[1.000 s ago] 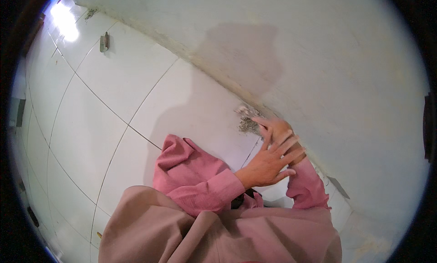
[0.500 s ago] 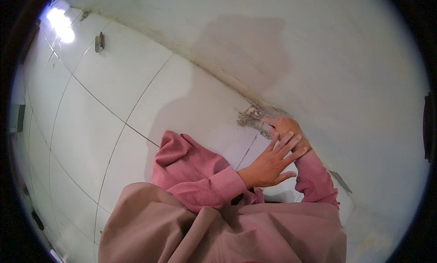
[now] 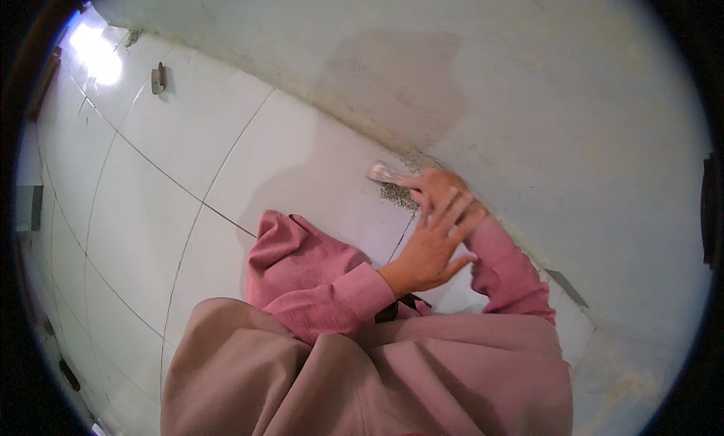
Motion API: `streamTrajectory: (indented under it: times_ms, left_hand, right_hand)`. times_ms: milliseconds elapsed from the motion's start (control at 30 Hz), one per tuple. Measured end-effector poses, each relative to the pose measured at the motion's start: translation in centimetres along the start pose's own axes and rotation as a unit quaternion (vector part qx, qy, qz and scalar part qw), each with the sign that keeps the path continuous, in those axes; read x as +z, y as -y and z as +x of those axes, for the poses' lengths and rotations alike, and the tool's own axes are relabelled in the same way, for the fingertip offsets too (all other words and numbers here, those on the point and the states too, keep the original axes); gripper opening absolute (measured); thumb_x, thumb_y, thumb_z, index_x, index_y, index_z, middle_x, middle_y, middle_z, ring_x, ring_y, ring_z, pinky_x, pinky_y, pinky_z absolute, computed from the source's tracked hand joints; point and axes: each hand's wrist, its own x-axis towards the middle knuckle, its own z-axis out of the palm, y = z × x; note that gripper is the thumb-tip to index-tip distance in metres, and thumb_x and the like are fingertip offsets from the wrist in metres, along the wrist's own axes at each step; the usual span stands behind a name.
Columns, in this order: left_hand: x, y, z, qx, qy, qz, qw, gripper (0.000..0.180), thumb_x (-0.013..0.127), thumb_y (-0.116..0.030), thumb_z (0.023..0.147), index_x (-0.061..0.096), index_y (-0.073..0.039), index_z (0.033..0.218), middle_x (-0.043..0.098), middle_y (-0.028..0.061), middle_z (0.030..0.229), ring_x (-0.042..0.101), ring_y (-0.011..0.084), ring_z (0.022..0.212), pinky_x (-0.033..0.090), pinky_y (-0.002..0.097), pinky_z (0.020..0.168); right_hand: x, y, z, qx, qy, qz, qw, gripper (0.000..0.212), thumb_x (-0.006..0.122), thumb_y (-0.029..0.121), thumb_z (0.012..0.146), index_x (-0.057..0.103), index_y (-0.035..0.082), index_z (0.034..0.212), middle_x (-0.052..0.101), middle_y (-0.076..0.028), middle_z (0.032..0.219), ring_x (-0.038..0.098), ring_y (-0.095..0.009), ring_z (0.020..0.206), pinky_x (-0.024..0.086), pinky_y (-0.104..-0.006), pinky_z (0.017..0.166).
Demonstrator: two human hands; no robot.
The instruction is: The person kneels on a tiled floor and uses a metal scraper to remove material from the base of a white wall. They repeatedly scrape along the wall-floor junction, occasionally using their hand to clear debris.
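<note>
My right hand (image 3: pixel 441 187) is beside the foot of the wall, its fingers closed on a small flat tool (image 3: pixel 386 172). The tool's outer end looks pale and shiny; motion blurs it, so I cannot tell its exact kind. Just under it a small pile of grey-brown crumbly debris (image 3: pixel 398 196) lies on the white floor tile. My left hand (image 3: pixel 430 251) is open, fingers spread over the right wrist and back of the hand. Whether they touch is unclear. The right fingertips are partly hidden.
The pale wall (image 3: pixel 558 134) rises on the right, with dirt along its base. A small tool with a flat plate (image 3: pixel 158 78) lies on the tiles at the far left. A grey flat piece (image 3: pixel 567 287) sits by the wall near me. A grey box-like object (image 3: pixel 29 208) stands at the left edge.
My right hand has moved slightly away and to the left, with the tool swung left over the debris. The left hand has shifted the same way, still spread. The view has moved a little.
</note>
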Motion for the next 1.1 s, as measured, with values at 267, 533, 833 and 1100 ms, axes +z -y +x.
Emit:
streamTrajectory:
  times_ms: [267, 533, 833, 1100]
  left_hand:
    - [1.0, -2.2, -0.8, 0.061, 0.055, -0.002, 0.997, 0.071, 0.052, -0.045, 0.089, 0.029, -0.008, 0.144, 0.024, 0.022, 0.148, 0.014, 0.0405, 0.14, 0.004, 0.0596, 0.111]
    - [-0.3, -0.2, -0.7, -0.011, -0.026, 0.05, 0.998, 0.066, 0.054, -0.041, 0.088, 0.035, -0.007, 0.141, 0.027, 0.019, 0.147, 0.017, 0.038, 0.14, 0.001, 0.0636, 0.109]
    - [0.3, -1.3, -0.6, 0.045, 0.048, 0.008, 0.998, 0.071, 0.06, -0.039, 0.083, 0.033, -0.014, 0.144, 0.021, 0.018, 0.151, 0.014, 0.0385, 0.141, 0.002, 0.0602, 0.111]
    - [-2.1, 4.6, 1.0, -0.085, -0.119, 0.077, 0.986, 0.058, 0.053, -0.035, 0.09, 0.039, -0.003, 0.136, 0.027, 0.0207, 0.145, 0.017, 0.0416, 0.138, 0.005, 0.0616, 0.109]
  right_hand:
    - [-1.7, 1.0, -5.0, -0.049, -0.105, 0.071, 0.991, 0.033, 0.061, 0.02, 0.083, 0.063, 0.025, 0.116, 0.058, -0.014, 0.081, 0.059, -0.033, 0.071, 0.046, -0.0437, 0.061]
    - [-0.2, 3.4, 1.8, -0.015, 0.069, -0.013, 0.997, 0.033, 0.059, 0.027, 0.086, 0.061, 0.031, 0.118, 0.057, -0.012, 0.084, 0.058, -0.032, 0.07, 0.047, -0.0433, 0.062]
    - [0.0, 0.1, -5.1, 0.046, -0.027, 0.07, 0.996, 0.034, 0.057, 0.016, 0.085, 0.063, 0.021, 0.118, 0.062, -0.012, 0.085, 0.058, -0.031, 0.069, 0.046, -0.0409, 0.061]
    - [3.7, 0.5, 6.7, -0.126, -0.255, 0.052, 0.957, 0.032, 0.056, 0.016, 0.085, 0.064, 0.017, 0.116, 0.064, -0.013, 0.083, 0.058, -0.03, 0.068, 0.046, -0.0398, 0.061]
